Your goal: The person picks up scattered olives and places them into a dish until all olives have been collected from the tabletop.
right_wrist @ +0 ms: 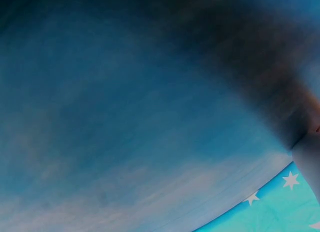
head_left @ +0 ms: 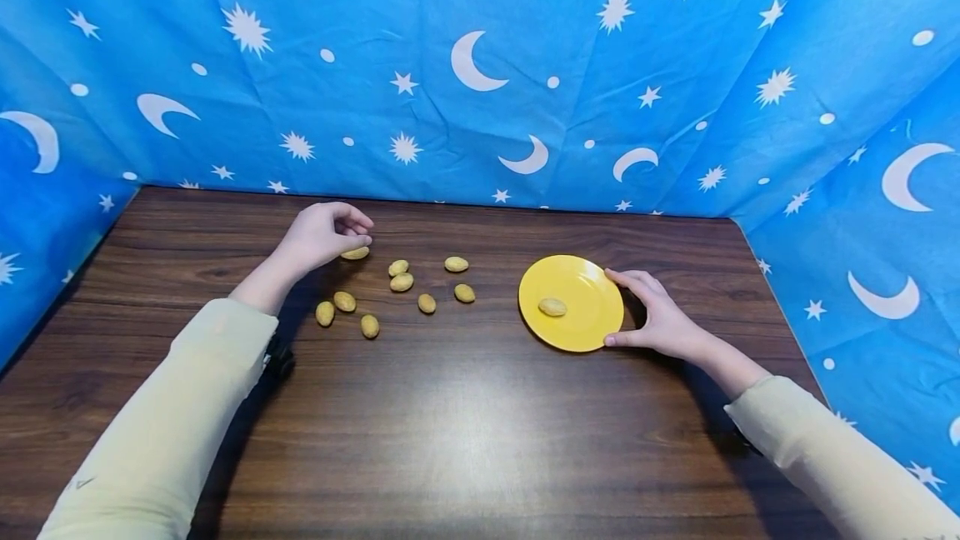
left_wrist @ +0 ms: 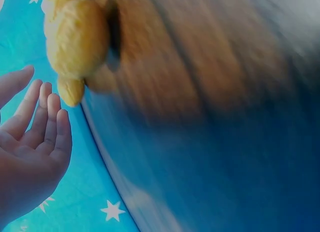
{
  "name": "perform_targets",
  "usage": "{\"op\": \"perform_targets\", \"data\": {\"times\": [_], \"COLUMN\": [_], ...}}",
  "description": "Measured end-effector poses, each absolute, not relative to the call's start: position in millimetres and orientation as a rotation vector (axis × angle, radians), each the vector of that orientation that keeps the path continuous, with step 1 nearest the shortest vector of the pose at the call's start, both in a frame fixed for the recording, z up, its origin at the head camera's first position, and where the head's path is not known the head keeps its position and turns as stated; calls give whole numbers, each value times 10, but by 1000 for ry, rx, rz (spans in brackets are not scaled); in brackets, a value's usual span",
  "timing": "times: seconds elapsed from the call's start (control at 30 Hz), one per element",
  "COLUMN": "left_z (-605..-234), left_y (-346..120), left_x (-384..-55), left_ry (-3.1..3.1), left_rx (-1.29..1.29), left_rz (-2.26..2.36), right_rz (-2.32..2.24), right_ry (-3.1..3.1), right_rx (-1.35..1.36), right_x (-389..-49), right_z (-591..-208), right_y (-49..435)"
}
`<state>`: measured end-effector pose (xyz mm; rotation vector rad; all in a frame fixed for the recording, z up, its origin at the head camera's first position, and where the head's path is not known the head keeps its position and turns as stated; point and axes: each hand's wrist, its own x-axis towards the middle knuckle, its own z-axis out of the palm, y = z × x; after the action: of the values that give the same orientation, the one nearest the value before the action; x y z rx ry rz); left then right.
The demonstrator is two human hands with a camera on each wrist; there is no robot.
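Left hand [head_left: 324,233] over a nut [head_left: 356,253], right hand [head_left: 660,319] on the plate [head_left: 592,286].
Left fingers loosely curled, touching that nut on the table [head_left: 450,423]; right fingers spread, gripping the rim; one nut [head_left: 552,307] on the plate.

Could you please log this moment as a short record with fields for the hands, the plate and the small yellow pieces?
left hand: over the farthest loose piece, fingers curled; grip unclear
right hand: holds the rim of the yellow plate
plate contents: one piece
loose pieces: nine on the wooden table, left of the plate
backdrop: blue cloth with moons and stars
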<state>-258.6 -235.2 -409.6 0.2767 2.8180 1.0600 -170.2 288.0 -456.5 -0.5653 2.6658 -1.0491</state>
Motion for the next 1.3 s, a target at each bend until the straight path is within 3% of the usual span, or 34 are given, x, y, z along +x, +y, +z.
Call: {"op": "perform_targets", "data": {"times": [0.43, 1.3], "left_z": [-4201, -4239], "left_y": [-2574, -2583], "left_x": [-2556, -2562], "left_ry": [2771, 2748], "left_rx": [293, 274], "left_rz": [935, 880], "right_rz": [-1059, -1046], "right_ry": [2674, 2668], "right_rx": [-578, -572], "right_x": [-1703, -1706], "right_z": [-4563, -4549], "right_y": [2872, 2875]}}
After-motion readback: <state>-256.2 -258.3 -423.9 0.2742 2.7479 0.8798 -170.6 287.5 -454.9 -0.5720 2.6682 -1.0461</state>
